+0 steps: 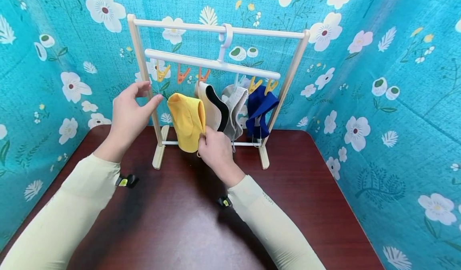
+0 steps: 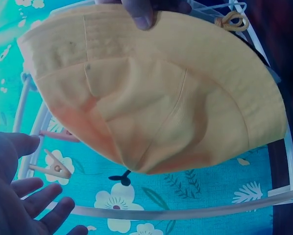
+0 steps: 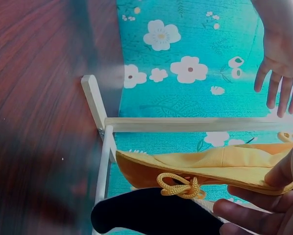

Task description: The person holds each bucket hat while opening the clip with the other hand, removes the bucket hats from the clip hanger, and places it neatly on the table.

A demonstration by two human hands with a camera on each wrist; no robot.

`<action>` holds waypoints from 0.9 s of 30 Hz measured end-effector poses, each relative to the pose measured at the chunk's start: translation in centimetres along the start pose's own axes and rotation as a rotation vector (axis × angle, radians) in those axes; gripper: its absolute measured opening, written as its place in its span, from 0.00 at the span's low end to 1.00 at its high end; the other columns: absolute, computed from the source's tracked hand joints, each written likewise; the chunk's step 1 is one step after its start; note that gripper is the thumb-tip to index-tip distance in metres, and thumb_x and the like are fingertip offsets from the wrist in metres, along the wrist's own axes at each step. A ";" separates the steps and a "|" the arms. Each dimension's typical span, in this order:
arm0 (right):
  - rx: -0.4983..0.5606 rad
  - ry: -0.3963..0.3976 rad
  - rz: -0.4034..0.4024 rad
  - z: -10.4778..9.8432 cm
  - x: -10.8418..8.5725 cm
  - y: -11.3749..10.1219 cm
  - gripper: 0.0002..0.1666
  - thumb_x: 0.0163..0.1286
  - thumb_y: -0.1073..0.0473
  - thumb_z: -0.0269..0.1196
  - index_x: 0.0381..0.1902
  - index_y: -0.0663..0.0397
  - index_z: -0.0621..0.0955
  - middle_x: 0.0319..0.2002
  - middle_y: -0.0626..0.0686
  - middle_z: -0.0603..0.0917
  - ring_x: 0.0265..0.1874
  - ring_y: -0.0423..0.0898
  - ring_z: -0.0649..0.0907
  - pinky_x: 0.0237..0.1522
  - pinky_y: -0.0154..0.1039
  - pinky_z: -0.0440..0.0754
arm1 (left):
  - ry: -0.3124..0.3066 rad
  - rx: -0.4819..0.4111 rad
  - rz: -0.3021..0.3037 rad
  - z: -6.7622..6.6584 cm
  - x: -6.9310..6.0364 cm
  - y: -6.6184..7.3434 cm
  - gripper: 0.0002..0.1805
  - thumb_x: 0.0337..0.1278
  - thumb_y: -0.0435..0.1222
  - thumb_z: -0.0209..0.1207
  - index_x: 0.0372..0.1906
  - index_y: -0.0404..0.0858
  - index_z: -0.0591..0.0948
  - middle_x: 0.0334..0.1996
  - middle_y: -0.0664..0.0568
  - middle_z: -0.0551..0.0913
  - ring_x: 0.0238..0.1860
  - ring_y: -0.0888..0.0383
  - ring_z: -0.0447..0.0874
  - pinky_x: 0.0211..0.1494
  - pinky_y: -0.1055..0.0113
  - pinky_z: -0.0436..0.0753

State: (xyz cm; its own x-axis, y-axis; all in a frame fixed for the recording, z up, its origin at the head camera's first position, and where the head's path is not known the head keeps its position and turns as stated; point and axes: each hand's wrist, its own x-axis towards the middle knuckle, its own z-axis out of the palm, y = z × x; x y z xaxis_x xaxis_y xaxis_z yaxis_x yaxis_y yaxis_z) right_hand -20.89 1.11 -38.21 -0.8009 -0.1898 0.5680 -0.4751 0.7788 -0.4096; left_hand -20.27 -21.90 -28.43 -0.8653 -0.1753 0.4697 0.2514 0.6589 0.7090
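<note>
My right hand (image 1: 217, 150) pinches the brim edge of a yellow hat (image 1: 187, 121), holding it in front of the rack's left part. In the right wrist view the thumb lies on the yellow fabric (image 3: 225, 164), beside a knotted yellow cord (image 3: 178, 186). My left hand (image 1: 129, 109) is raised left of the hat, fingers apart and holding nothing. The left wrist view shows it (image 2: 26, 196) near a clip (image 2: 53, 169). Above the hat, a yellow clip (image 1: 163, 73) and an orange clip (image 1: 183, 74) hang from the white hanger bar (image 1: 212, 63) with nothing in them.
A wooden rack (image 1: 216, 29) stands at the back of the dark red table (image 1: 194, 222). On the hanger, right of the yellow hat, hang a cream and black hat (image 1: 212, 105), a grey hat (image 1: 235, 105) and a blue hat (image 1: 260, 109). Floral cloth (image 1: 374, 93) surrounds the table.
</note>
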 end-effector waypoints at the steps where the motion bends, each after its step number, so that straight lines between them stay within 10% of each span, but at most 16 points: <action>1: 0.004 0.001 0.001 0.0 0.0 0.0 0.14 0.73 0.57 0.57 0.24 0.46 0.73 0.16 0.44 0.75 0.16 0.43 0.76 0.18 0.38 0.72 | 0.000 -0.001 0.006 0.0 -0.2 0.0 0.35 0.65 0.57 0.63 0.71 0.43 0.76 0.63 0.48 0.82 0.63 0.49 0.77 0.61 0.46 0.78; 27: 0.075 -0.010 -0.002 -0.6 -0.4 -0.2 0.12 0.75 0.54 0.58 0.29 0.45 0.79 0.18 0.44 0.80 0.17 0.41 0.77 0.19 0.35 0.73 | -0.003 0.007 0.163 0.5 -5.6 -2.0 0.24 0.61 0.47 0.71 0.62 0.46 0.85 0.58 0.46 0.85 0.61 0.47 0.79 0.60 0.43 0.78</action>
State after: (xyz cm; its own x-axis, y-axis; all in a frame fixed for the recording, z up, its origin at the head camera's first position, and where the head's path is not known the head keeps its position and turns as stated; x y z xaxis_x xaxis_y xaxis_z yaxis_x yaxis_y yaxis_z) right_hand -20.30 1.38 -37.93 -0.8035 -0.1972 0.5617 -0.5020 0.7316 -0.4612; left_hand -16.12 -21.84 -32.72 -0.8145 -0.0633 0.5767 0.3858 0.6833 0.6199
